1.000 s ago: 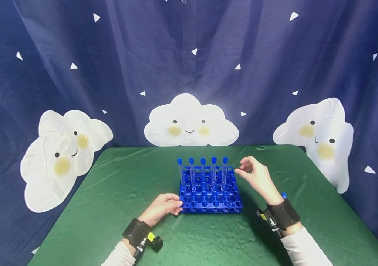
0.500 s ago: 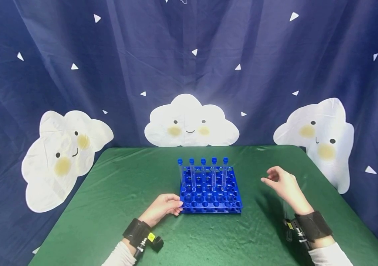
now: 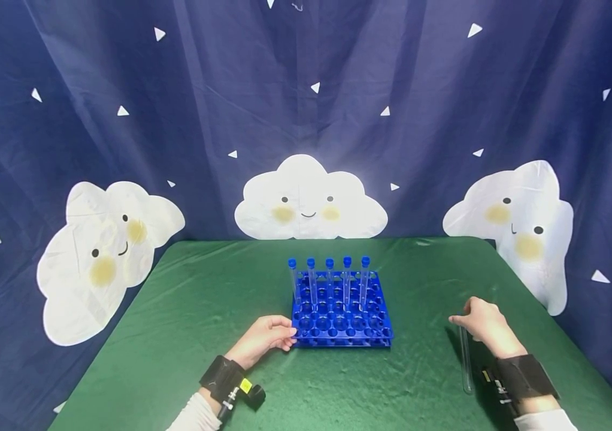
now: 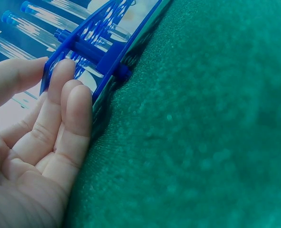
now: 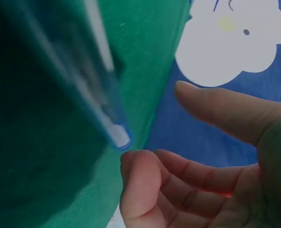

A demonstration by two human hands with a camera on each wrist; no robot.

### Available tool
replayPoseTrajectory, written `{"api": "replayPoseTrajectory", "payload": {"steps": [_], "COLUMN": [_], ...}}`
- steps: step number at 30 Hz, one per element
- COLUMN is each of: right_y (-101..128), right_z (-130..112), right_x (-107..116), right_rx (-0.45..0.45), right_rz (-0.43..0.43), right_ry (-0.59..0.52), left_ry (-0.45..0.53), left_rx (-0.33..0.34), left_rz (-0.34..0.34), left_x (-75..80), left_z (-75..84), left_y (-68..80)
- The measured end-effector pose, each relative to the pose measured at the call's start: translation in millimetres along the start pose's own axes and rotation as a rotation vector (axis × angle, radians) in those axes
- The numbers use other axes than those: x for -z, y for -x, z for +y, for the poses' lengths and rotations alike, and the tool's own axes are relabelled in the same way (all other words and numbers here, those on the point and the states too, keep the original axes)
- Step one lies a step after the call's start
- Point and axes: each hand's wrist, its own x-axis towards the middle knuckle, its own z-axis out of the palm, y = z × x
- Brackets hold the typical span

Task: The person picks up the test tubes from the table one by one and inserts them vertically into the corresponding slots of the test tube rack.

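**Desk:** What does the head view show at this moment?

**Photographer:** A person sits at a table draped in green cloth (image 3: 203,299). The left hand (image 3: 263,338) rests against the near-left corner of a blue tube rack (image 3: 341,314), fingers straight and touching its edge; the left wrist view confirms the fingertips (image 4: 66,90) lie flat against the rack's side (image 4: 97,52), gripping nothing.

**Desk:** And the rack itself?

**Photographer:** It stands near the middle of the table. Five clear test tubes with blue caps (image 3: 329,278) stand upright in its back row, side by side.

**Desk:** The right hand?

**Photographer:** The right hand (image 3: 486,326) is low over the cloth, well to the right of the rack. A loose clear tube (image 3: 464,359) lies on the cloth just beside it, running towards the person. In the right wrist view the tube's end (image 5: 116,133) sits just at the tip of a curled finger (image 5: 138,185), with the thumb apart above it. The fingers are loosely bent; I cannot tell whether they touch the tube, and they are not closed round it.

**Desk:** Background?

**Photographer:** A dark blue curtain (image 3: 176,90) with white triangles and three smiling cloud cut-outs (image 3: 308,200) hangs behind the table.
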Motion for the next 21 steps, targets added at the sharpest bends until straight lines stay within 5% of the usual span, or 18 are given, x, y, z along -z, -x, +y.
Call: {"api": "replayPoseTrajectory", "payload": {"steps": [21], "right_y": [-9], "right_z": [18], "right_x": [-16], "right_rx": [-0.092], "right_rz": [-0.038], "right_ry": [-0.061], "left_ry": [0.01], "left_rx": [0.0], "left_rz": [-0.01], "left_x": [1.9], "left_z": [-2.6], "left_y": [-1.5]}}
